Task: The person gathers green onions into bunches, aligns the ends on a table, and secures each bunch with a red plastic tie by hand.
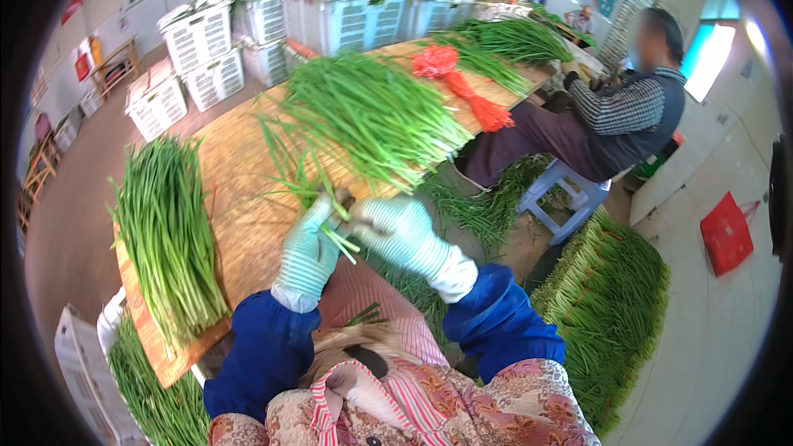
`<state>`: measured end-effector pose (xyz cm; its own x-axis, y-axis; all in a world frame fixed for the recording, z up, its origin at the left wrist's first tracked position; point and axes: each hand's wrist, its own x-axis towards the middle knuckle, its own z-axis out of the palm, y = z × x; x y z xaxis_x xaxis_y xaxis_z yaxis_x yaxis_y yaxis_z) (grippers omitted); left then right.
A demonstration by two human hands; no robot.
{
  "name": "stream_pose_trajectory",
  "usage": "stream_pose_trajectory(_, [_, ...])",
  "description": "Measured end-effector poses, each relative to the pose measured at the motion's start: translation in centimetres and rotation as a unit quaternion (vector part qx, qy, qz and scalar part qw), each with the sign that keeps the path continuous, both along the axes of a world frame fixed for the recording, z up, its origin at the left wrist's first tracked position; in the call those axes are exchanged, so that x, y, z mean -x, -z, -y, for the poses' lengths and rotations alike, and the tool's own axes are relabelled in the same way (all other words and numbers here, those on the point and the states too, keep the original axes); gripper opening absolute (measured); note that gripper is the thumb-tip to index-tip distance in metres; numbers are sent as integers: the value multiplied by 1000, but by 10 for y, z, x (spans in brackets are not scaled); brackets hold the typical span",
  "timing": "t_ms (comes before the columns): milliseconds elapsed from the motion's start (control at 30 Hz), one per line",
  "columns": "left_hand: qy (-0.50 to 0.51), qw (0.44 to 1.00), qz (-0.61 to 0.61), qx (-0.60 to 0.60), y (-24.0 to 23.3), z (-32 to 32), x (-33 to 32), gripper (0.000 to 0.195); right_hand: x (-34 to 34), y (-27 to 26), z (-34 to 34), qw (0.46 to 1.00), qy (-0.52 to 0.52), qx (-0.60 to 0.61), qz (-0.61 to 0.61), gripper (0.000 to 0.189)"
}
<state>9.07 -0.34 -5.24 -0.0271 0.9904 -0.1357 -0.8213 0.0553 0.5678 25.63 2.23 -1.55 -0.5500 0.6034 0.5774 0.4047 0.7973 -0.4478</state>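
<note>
My left hand (pixel 306 251), in a pale green striped glove, grips a few long green chive stalks (pixel 303 183) over the near edge of the wooden board table (pixel 245 260). Their pale ends stick out below the fingers. Close on the right is my gloved right hand (pixel 396 232), blurred, its fingers bent at the stalks; whether they pinch anything is hidden. Beyond both hands a large loose pile of chives (pixel 372 114) covers the board. A neater heap of chives (pixel 167 235) lies at the left.
Red plastic ties (pixel 461 87) lie beside the pile. At the right a person (pixel 626 99) sits near a blue plastic stool (pixel 564 198). Chive bundles (pixel 607 316) are stacked on the floor, with loose trimmings (pixel 483 207) nearby. White crates (pixel 204 43) stand behind the table.
</note>
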Motion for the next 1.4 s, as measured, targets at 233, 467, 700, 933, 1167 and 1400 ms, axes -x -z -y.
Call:
stream_pose_trajectory(233, [9,999,-32,-11,20,-2,-27,26,-3,42,13,890,-18,338,-306,14])
stream_pose_trajectory(467, [31,998,12,-48,8,13,-24,30,-26,60,28,930,148,258,-215,9])
stream_pose_trajectory(700, [211,973,-94,-13,0,35,-15,34,-57,55,25,885,-69,369,-277,46])
stream_pose_trajectory(933, [227,947,-227,2,-10,55,-11,44,-50,44,25,838,-70,526,-126,10])
stream_pose_trajectory(1167, [11,989,-102,-105,-30,45,9,29,-119,100,12,879,144,215,401,21])
stream_pose_trajectory(1400, [-39,999,8,-18,-11,25,28,22,-49,5,-35,966,219,-136,36,14])
